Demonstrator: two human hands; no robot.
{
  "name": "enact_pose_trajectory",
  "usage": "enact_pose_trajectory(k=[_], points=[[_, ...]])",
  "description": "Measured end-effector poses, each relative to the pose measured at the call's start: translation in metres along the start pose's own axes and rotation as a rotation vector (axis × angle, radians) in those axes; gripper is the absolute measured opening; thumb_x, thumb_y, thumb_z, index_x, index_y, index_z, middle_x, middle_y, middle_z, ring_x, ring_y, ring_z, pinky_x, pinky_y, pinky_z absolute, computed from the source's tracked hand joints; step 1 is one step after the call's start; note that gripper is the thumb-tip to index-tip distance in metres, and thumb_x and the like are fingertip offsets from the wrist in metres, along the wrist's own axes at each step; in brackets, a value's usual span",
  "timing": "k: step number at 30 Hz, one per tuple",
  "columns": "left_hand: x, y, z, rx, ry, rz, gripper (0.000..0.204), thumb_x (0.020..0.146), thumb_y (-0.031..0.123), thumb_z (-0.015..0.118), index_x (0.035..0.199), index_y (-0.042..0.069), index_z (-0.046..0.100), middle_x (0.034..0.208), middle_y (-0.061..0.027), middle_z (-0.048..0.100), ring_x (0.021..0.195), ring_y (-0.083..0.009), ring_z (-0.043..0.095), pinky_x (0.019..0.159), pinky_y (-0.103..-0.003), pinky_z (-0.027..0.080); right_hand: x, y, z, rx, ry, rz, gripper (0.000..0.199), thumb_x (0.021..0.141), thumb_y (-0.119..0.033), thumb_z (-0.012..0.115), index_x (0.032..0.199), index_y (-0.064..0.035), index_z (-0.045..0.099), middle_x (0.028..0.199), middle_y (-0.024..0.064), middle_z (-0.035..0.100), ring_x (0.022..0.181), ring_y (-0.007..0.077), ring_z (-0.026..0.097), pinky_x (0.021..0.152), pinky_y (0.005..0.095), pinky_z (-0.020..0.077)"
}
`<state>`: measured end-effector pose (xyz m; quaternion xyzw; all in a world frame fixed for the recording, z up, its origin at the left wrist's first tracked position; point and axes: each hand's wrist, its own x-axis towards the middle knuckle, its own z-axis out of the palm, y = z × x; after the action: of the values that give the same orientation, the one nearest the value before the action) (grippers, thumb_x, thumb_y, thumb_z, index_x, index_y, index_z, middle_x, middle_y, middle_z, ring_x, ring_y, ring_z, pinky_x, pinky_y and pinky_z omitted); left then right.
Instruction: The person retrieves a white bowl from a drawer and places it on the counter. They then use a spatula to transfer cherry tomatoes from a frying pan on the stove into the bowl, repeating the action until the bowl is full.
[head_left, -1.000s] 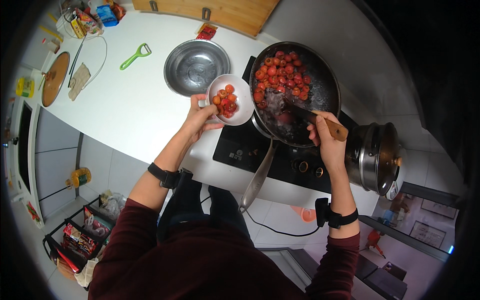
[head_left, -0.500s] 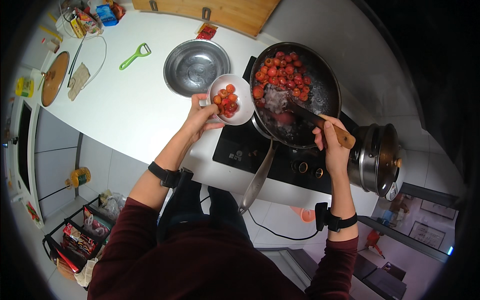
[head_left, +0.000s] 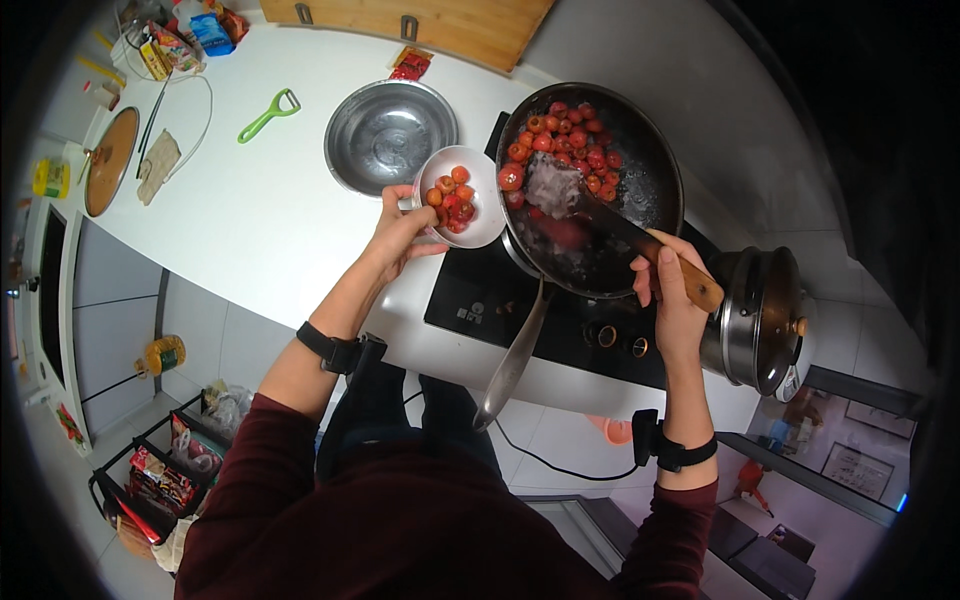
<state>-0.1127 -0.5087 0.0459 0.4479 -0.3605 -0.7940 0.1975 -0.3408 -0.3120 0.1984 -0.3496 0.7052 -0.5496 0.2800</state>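
Near a steel basin (head_left: 375,140), a white bowl (head_left: 487,212) is being held by the left hand (head_left: 402,232), its thumb and fingers clamped on the rim and side; a small share of red fruit (head_left: 452,203) is being carried inside. To the right, over the black hob (head_left: 475,290), a larger batch of fruit (head_left: 565,140) is being cooked, it appears, in a dark pan (head_left: 648,150), where a wooden stirrer (head_left: 645,240) is being gripped by the right hand (head_left: 678,300), fingers closed around its handle. The work is seemingly being caught midway: the larger batch is already being heated, while the bowl's share is being left out, whether set aside or readied cannot be told. Some fingertips are being hidden under the bowl; the stirrer's far end and nearby fruit are being obscured by pale froth (head_left: 553,187).
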Motion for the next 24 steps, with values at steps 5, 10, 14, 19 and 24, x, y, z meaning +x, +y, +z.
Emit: enact_pose_trajectory(k=[5, 10, 14, 19, 24], points=[[0.002, -0.002, 0.000, -0.032, -0.005, -0.003, 0.056, 0.079, 0.003, 0.055, 0.123, 0.015, 0.024, 0.107, -0.0121, 0.049, 0.099, -0.0257, 0.061, 0.069, -0.035, 0.064, -0.011, -0.023, 0.011, 0.000, -0.038, -0.062, 0.027, 0.099, -0.016, 0.053, 0.116, 0.0043, 0.059, 0.083, 0.0097, 0.065, 0.064, 0.0093, 0.056, 0.055, 0.0214, 0.0442], [0.002, -0.005, -0.003, -0.055, -0.014, -0.003, 0.053, 0.080, 0.003, 0.055, 0.122, 0.016, 0.024, 0.110, -0.0134, 0.049, 0.102, -0.0273, 0.062, 0.069, -0.035, 0.064, -0.009, -0.026, 0.017, -0.010, -0.013, -0.134, 0.027, 0.099, -0.015, 0.053, 0.116, 0.0049, 0.058, 0.084, 0.0110, 0.065, 0.064, 0.0097, 0.057, 0.055, 0.0208, 0.0446], [0.002, -0.006, -0.006, -0.110, -0.022, 0.006, 0.057, 0.078, 0.002, 0.057, 0.123, 0.013, 0.024, 0.109, -0.0157, 0.050, 0.096, -0.0233, 0.060, 0.066, -0.036, 0.064, -0.005, -0.015, 0.001, -0.131, 0.067, -0.045, 0.024, 0.098, -0.015, 0.055, 0.115, 0.0005, 0.061, 0.081, 0.0063, 0.065, 0.063, 0.0066, 0.055, 0.053, 0.0189, 0.0430], [0.001, -0.005, -0.010, -0.142, -0.046, 0.009, 0.058, 0.077, 0.001, 0.058, 0.124, 0.011, 0.024, 0.109, -0.0176, 0.052, 0.095, -0.0224, 0.061, 0.066, -0.037, 0.064, -0.004, 0.009, -0.002, -0.289, 0.076, 0.189, 0.020, 0.097, -0.015, 0.057, 0.111, -0.0017, 0.064, 0.078, 0.0023, 0.063, 0.062, 0.0053, 0.055, 0.052, 0.0184, 0.0420], [-0.001, -0.003, -0.009, -0.142, -0.056, 0.020, 0.058, 0.078, 0.001, 0.057, 0.124, 0.011, 0.024, 0.109, -0.0184, 0.052, 0.097, -0.0238, 0.062, 0.066, -0.037, 0.064, -0.005, 0.012, 0.006, -0.308, -0.044, 0.067, 0.021, 0.096, -0.013, 0.056, 0.111, -0.0008, 0.064, 0.077, 0.0036, 0.063, 0.064, 0.0069, 0.057, 0.054, 0.0197, 0.0434]])
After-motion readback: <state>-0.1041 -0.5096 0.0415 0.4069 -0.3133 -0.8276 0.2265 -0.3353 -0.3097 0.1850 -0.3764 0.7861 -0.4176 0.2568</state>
